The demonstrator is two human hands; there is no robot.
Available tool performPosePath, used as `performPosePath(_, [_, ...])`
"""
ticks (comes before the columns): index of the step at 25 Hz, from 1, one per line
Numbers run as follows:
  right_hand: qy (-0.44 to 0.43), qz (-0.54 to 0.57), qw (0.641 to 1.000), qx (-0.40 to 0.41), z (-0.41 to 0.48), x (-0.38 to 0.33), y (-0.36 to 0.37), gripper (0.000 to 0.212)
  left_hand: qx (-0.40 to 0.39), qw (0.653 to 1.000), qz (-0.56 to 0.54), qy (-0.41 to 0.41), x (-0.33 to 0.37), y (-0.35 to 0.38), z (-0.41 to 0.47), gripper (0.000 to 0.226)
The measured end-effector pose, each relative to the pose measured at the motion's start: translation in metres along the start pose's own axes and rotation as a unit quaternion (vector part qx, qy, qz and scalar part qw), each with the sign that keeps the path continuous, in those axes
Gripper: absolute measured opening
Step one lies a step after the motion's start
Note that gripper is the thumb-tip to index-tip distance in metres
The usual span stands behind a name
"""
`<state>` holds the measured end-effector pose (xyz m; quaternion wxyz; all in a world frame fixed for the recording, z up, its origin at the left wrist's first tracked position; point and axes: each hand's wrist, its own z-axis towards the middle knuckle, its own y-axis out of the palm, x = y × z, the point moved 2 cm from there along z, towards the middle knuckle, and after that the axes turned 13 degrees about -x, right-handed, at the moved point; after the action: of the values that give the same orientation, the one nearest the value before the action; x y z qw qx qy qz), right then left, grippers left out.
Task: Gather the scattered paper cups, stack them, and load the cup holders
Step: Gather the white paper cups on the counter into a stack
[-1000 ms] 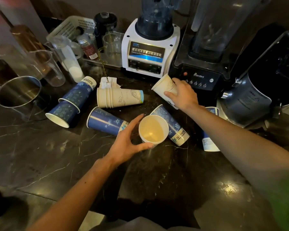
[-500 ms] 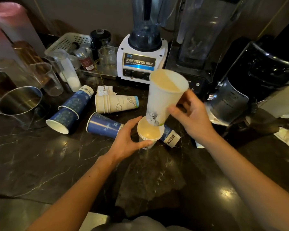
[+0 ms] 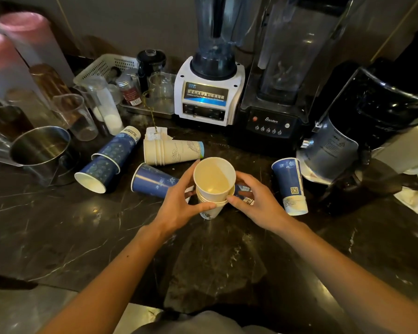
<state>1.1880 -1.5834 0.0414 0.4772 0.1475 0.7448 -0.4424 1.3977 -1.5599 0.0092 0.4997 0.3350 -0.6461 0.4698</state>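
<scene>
An upright stack of cream paper cups (image 3: pixel 214 182) stands on the dark marble counter (image 3: pixel 106 237). My left hand (image 3: pixel 179 203) grips its left side and my right hand (image 3: pixel 256 201) grips its right side. Behind it lies a stack of cream cups on its side (image 3: pixel 171 151). A lone blue cup (image 3: pixel 152 180) lies left of my hands, and two nested blue cups (image 3: pixel 109 160) lie farther left. Another blue cup (image 3: pixel 291 186) rests at the right. A further blue cup (image 3: pixel 245 189) is mostly hidden behind my right fingers.
A white blender (image 3: pixel 210 90) and a black blender (image 3: pixel 278 92) stand at the back, a black machine (image 3: pixel 362 131) at the right. A steel pot (image 3: pixel 41 150), clear glasses (image 3: pixel 77 116), tall pink-topped tubes (image 3: pixel 17 49) and a white basket (image 3: pixel 104 66) crowd the left.
My right hand brought the lifted cream cup down into the cup held by my left hand; both hands now hold the nested stack. The view tilted upward.
</scene>
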Motion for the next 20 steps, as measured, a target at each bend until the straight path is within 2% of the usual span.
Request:
performPosePath(4, [-0.022, 0.033, 0.999, -0.027, 0.002, -0.004, -0.002, 0.076, 0.01, 1.0, 0.025, -0.001, 0.0, -0.003, -0.009, 0.098])
performPosePath(8, [-0.022, -0.029, 0.998, -0.048, 0.012, -0.006, 0.004, 0.064, 0.03, 0.998, 0.047, 0.006, -0.005, -0.008, -0.016, 0.083])
performPosePath(10, [-0.013, 0.008, 0.998, -0.067, 0.02, -0.008, 0.006, 0.068, 0.049, 0.998, 0.048, -0.013, -0.007, -0.014, -0.021, 0.08])
performPosePath(12, [-0.002, 0.056, 0.997, -0.057, 0.03, -0.012, -0.001, 0.067, 0.062, 0.997, 0.043, -0.019, -0.008, -0.018, -0.025, 0.08])
performPosePath(14, [0.005, 0.056, 0.998, -0.037, 0.053, -0.018, -0.008, 0.062, 0.077, 0.996, 0.03, -0.029, -0.013, -0.025, -0.03, 0.08])
performPosePath(16, [0.007, 0.021, 0.999, -0.029, 0.082, -0.019, -0.012, 0.06, 0.085, 0.996, 0.024, -0.031, -0.015, -0.029, -0.036, 0.082])
performPosePath(20, [0.014, -0.124, 0.988, -0.093, 0.16, -0.025, -0.007, 0.064, 0.129, 0.99, 0.032, -0.047, -0.017, -0.04, -0.045, 0.082])
